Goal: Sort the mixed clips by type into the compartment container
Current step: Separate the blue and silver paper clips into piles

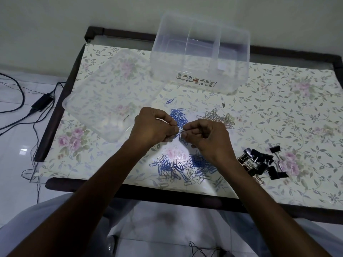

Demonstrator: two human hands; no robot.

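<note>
My left hand (153,125) and my right hand (207,138) meet over the table's middle, both pinching small paper clips between thumb and fingers where their tips touch. Behind them lies a heap of blue paper clips (179,116), with a heap of silver paper clips (218,118) to its right. A mixed pile of blue and silver clips (178,168) sits near the front edge. Black binder clips (261,164) are heaped at the right. The clear compartment container (200,54) stands at the back.
A clear plastic lid (111,93) lies at the left of the floral tabletop (297,112). One blue clip (170,101) lies alone behind the heaps. Cables and a power adapter (41,102) run over the floor at the left.
</note>
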